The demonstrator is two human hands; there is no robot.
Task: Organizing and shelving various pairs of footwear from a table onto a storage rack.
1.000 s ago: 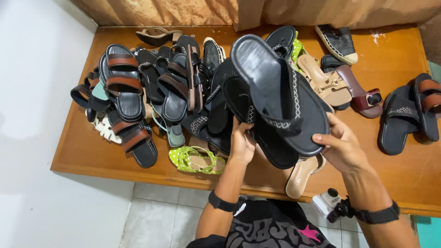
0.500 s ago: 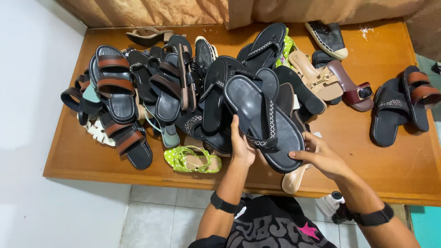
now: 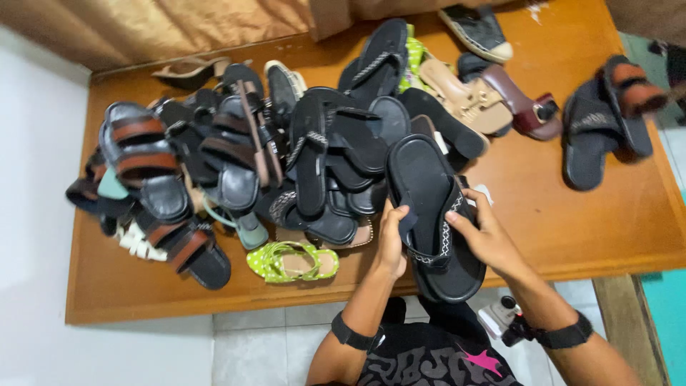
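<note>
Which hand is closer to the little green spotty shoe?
Left. The left hand grips the black sandal just right of the green spotty shoe; the right hand is farther off, on the sandal's other side.

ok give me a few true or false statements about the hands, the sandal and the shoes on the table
1. Both hands grip one black sandal. True: left hand on one edge, right hand on the other.
2. The sandal's strap has pale stitching. True.
3. The green spotted sandal lies on top of the pile. False: it lies on the wooden table near the front edge.
4. The table is glass. False: it is brown wood.
5. A pair of dark slides lies apart from the pile. True.
</note>
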